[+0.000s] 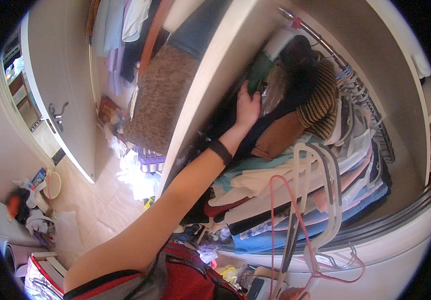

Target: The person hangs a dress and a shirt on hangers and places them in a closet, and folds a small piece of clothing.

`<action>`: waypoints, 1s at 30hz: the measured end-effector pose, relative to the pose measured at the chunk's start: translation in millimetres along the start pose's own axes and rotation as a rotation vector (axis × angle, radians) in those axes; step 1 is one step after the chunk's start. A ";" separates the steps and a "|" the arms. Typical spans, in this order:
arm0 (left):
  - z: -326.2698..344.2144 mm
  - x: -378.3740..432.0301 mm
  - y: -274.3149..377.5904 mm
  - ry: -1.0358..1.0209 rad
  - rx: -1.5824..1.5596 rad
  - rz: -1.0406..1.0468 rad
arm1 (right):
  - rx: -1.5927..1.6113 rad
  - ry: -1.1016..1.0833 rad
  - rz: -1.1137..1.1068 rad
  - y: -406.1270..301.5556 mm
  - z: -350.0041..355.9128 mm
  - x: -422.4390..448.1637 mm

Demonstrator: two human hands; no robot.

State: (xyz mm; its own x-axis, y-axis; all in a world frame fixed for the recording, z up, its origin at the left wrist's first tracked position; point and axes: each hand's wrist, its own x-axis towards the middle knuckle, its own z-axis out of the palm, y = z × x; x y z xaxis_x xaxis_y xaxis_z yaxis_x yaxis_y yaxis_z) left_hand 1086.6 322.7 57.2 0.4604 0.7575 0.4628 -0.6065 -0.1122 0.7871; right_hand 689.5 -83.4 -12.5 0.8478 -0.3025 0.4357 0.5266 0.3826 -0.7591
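Observation:
My left hand [248, 105] reaches into an open wardrobe, its fingers against a dark green garment [261, 71]; whether they grip the cloth is hidden. Beside it hang a black garment [298, 56], a brown-and-black striped knit garment [318, 97] and a brown cloth piece [280, 135]. At the bottom edge, my right hand [294, 294], partly cut off, holds several hangers: a pink one [301, 213] and white-and-grey ones [330, 180], upright before the hanging clothes.
A metal rail [322, 41] carries many hangers with clothes. A pale wardrobe partition [200, 97] stands left of my forearm, with a brown textured textile [159, 101] beyond. An open door [65, 86] is at left. Bags and a white bucket [53, 185] lie on the tiled floor.

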 end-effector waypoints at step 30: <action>108.1 50.4 220.2 -1.055 1.774 0.787 | -0.220 -0.515 0.508 15.6 -38.6 63.7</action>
State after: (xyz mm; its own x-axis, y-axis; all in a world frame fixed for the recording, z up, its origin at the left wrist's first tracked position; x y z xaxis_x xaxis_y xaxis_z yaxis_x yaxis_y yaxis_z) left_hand 1046.3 266.6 297.9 0.9417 -0.1756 0.2869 -0.0311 -0.8947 -0.4456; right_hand 749.3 -130.3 -15.3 0.9334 0.3319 0.1365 0.0843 0.1670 -0.9824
